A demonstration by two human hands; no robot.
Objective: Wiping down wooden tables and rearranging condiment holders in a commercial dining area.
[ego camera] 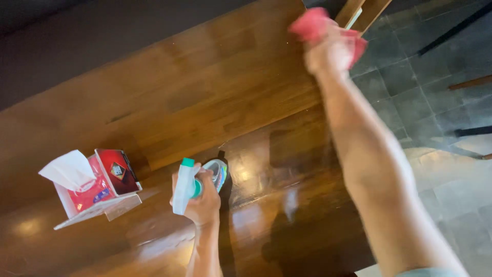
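Observation:
My right hand (326, 50) is stretched out to the far right corner of the brown wooden table (215, 87), gripping a crumpled red cloth (313, 23) that presses on the tabletop. My left hand (203, 201) sits nearer me over the glossy middle of the table, wrapped around a spray bottle (188, 183) with a white trigger head and a teal nozzle. The bottle's patterned body shows past my fingers.
A red and white tissue box (97, 187) with a white tissue sticking up stands at the left of the table. Grey stone floor tiles (435, 77) lie beyond the table's right edge, with wooden chair parts (361, 13) at the top.

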